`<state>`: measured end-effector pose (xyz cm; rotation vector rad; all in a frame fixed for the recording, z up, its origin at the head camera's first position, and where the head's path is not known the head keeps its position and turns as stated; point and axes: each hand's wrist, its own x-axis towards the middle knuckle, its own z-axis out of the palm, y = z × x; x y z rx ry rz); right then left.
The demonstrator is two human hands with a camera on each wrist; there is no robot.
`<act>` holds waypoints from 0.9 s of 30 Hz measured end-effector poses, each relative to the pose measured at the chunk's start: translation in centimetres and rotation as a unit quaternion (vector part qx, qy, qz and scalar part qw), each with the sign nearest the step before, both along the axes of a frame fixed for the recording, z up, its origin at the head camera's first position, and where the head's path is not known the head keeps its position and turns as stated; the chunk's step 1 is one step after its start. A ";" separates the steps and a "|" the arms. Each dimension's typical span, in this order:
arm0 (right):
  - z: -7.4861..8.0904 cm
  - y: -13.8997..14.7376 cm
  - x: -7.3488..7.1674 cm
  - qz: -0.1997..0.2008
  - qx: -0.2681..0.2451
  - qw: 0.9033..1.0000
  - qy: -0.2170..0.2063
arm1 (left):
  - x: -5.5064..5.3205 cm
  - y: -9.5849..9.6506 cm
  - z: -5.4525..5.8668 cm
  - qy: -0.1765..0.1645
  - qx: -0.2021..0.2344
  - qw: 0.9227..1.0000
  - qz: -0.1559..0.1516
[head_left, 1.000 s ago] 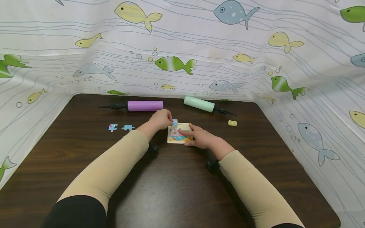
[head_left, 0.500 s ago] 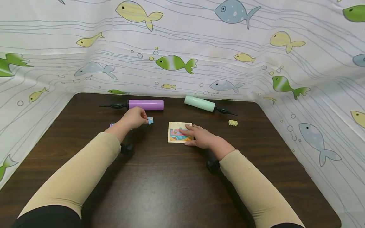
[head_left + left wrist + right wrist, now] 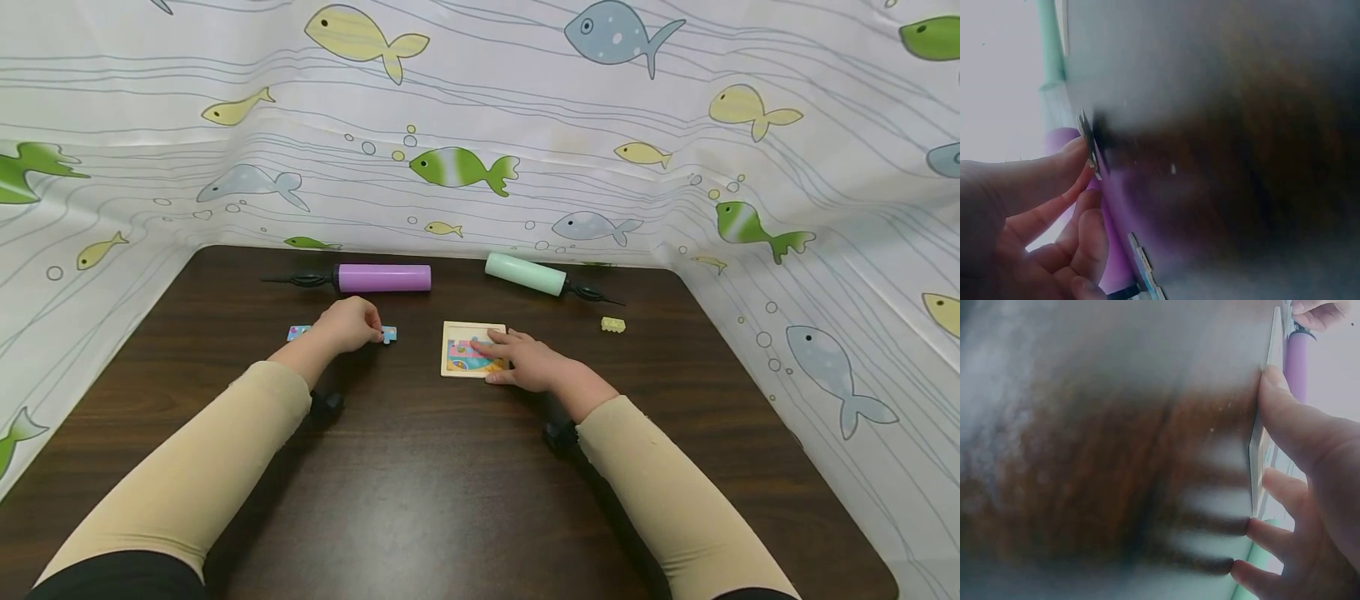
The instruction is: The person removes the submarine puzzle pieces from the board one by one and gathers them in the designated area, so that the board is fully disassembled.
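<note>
My left hand (image 3: pixel 347 325) pinches a small blue jigsaw piece (image 3: pixel 388 334) between thumb and fingers, low over the table left of the board. Seen from the left wrist, the piece (image 3: pixel 1089 145) stands edge-on at the thumb tip. Another jigsaw piece (image 3: pixel 297 332) lies left of that hand, partly hidden by the wrist. Fingers spread, my right hand (image 3: pixel 528 362) rests on the right side of a square wooden puzzle board (image 3: pixel 472 325). Pink, blue and orange picture parts fill the board's lower portion, while its upper strip is bare wood. The right wrist view shows the thumb and fingertips touching the board's edge (image 3: pixel 1254 447).
Behind the left hand lies a purple hand pump (image 3: pixel 384 278) with a black nozzle. A mint-green pump (image 3: pixel 527 274) lies at the back, right of centre. Near the right side is a small pale yellow block (image 3: pixel 612 324). A fish-print curtain (image 3: pixel 465 100) borders the dark table.
My left hand has carried the blue jigsaw piece from the board leftward, then down toward the tabletop. The right hand has stayed on the board.
</note>
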<state>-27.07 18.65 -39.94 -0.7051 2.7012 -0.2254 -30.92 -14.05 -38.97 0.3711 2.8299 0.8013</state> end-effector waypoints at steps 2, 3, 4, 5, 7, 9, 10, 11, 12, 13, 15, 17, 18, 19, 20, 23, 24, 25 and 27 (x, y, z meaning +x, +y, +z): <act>0.0 0.0 0.0 -0.002 0.002 1.000 -0.003 | 0.0 -0.1 -0.1 -0.003 -0.006 1.000 -0.002; 0.0 0.0 0.0 -0.003 0.002 1.000 -0.003 | 0.0 -0.1 -0.1 -0.002 -0.007 1.000 -0.002; 0.0 0.0 0.1 -0.003 0.001 1.000 -0.004 | 0.0 -0.1 -0.1 -0.002 -0.008 1.000 -0.002; 0.1 0.0 0.1 -0.003 0.000 1.000 -0.004 | 0.1 -0.1 -0.1 -0.001 -0.007 1.000 0.000; 0.1 0.0 0.1 -0.001 -0.001 1.000 -0.004 | 0.2 0.1 -0.1 0.004 -0.002 1.000 0.000; 0.2 0.0 0.1 0.001 -0.003 1.000 -0.003 | 0.3 0.4 0.1 0.011 0.004 1.000 0.003; 0.2 0.0 0.1 0.003 -0.004 1.000 -0.003 | 0.3 0.7 0.2 0.014 0.007 1.000 0.002; 0.2 0.0 0.2 0.004 -0.005 1.000 -0.002 | 0.4 1.0 0.3 0.017 0.009 1.000 0.002; 0.3 0.0 0.2 0.005 -0.006 1.000 -0.003 | 0.4 1.3 0.4 0.019 0.010 1.000 -0.001; 0.3 0.0 0.2 0.006 -0.008 1.000 -0.002 | 0.4 1.7 0.5 0.019 0.011 1.000 -0.002; 0.4 0.0 0.3 0.005 -0.007 1.000 -0.002 | 0.4 2.7 0.6 0.018 0.011 1.000 -0.008; 0.4 0.0 0.3 0.004 -0.008 1.000 -0.002 | 0.4 3.8 0.7 0.016 0.010 1.000 -0.014; 0.4 -0.1 0.3 0.003 -0.008 1.000 -0.002 | 0.4 4.3 0.7 0.012 0.011 1.000 -0.017; 0.4 -0.1 0.3 0.001 -0.007 1.000 -0.003 | 0.3 4.9 0.7 0.008 0.012 1.000 -0.020; 0.4 -0.1 0.3 0.000 -0.006 1.000 -0.004 | 0.3 5.4 0.6 0.005 0.012 1.000 -0.024; 0.3 -0.1 0.2 -0.003 -0.008 1.000 -0.008 | 0.1 6.9 0.5 0.000 0.013 0.999 -0.038; 0.2 -0.1 0.1 -0.004 -0.007 1.000 -0.009 | 0.0 7.4 0.4 -0.001 0.014 0.999 -0.042; 0.2 -0.1 0.1 -0.004 -0.007 1.000 -0.011 | -0.1 7.8 0.4 -0.001 0.013 0.999 -0.047; 0.1 -0.1 0.1 -0.004 -0.011 1.000 -0.013 | -0.2 8.6 0.4 0.000 0.011 0.998 -0.055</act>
